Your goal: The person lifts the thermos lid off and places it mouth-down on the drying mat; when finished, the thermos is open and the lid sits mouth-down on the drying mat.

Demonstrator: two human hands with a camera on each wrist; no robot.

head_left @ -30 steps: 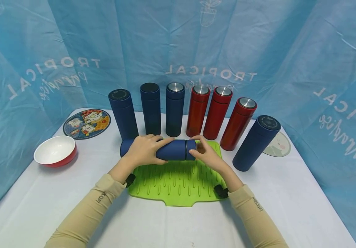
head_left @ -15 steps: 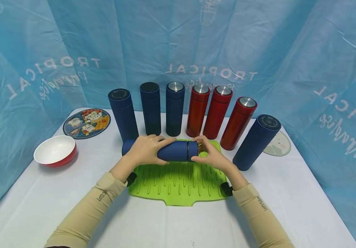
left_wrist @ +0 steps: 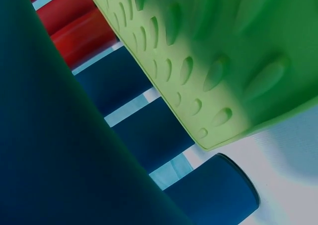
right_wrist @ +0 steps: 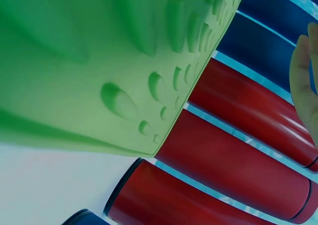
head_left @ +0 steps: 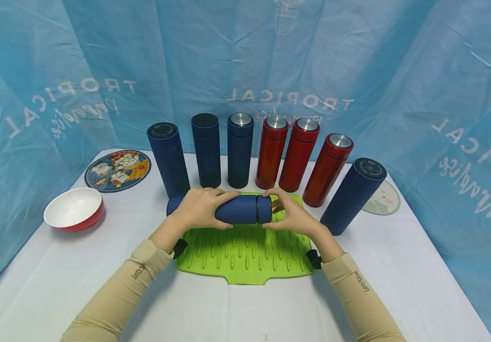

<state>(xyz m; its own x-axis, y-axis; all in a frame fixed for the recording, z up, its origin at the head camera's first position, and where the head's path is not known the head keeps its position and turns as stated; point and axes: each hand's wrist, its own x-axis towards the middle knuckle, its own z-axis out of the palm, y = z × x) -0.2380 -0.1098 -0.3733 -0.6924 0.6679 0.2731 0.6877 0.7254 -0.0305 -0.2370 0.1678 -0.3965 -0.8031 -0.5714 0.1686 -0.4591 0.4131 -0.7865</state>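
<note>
A dark blue thermos (head_left: 240, 209) is held sideways over the far part of a green ridged mat (head_left: 245, 259). My left hand (head_left: 198, 207) grips its body from above, thumb on the near side. At the other end, the fingers and thumb of my right hand (head_left: 292, 216) curl round the thermos lid (head_left: 264, 209), which sits against the body with a dark seam between. In the left wrist view the thermos body (left_wrist: 44, 135) fills the left side. Only some right-hand fingers (right_wrist: 301, 81) show at the edge of the right wrist view.
Behind the mat stand several blue thermoses (head_left: 206, 152) and three red thermoses (head_left: 272, 154). Another blue thermos (head_left: 353, 197) stands right, near a pale round mat (head_left: 384, 199). At left are a red-and-white bowl (head_left: 74, 209) and a patterned round mat (head_left: 119, 171). A blue curtain (head_left: 245, 52) hangs behind.
My right thumb has slid from the lid's front down to its near lower edge, and the right wrist has shifted slightly outward. The left hand keeps its grip with little movement.
</note>
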